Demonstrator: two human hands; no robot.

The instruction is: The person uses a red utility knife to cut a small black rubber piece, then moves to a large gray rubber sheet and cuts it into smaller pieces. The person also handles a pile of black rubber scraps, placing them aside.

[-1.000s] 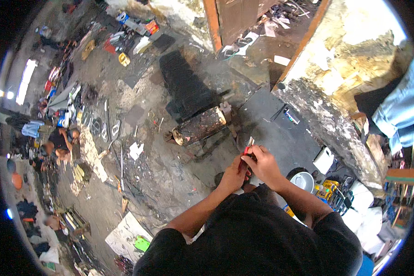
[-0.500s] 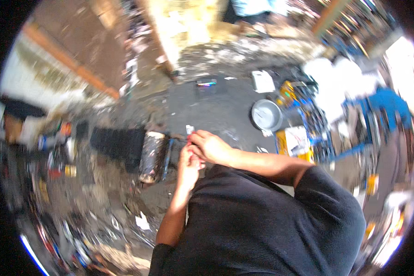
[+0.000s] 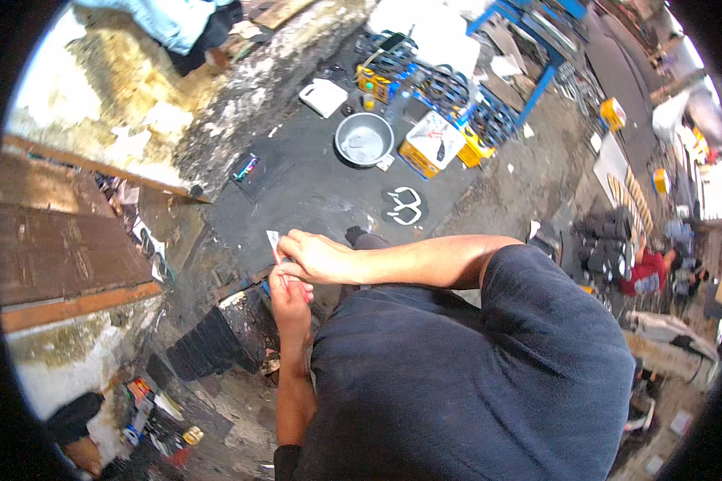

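Close together in front of my body, my left hand [image 3: 291, 308] and my right hand [image 3: 319, 257] both grip a thin red stick-like thing [image 3: 276, 254]. A pale, whitish flat tip [image 3: 273, 238] sticks out of its upper end. My left hand holds the lower part, fingers curled, with my right hand's fingers pinched just above. What the thing is exactly, I cannot make out. Beyond my right forearm, a pair of white strap-shaped pieces [image 3: 405, 206] lies on the dark floor.
Ahead stand a grey basin [image 3: 383, 133], a white container [image 3: 323, 97] and a yellow box with a white top [image 3: 436, 141]. A blue metal frame [image 3: 547, 80] is at the far right. Left of my hands are a dark stained block [image 3: 250, 325] and another person's dark sleeve [image 3: 74, 418].
My view has swung to the right, so the basin and boxes now appear further left. The white straps have come into clear sight. Both hands stay together on the red stick-like thing.
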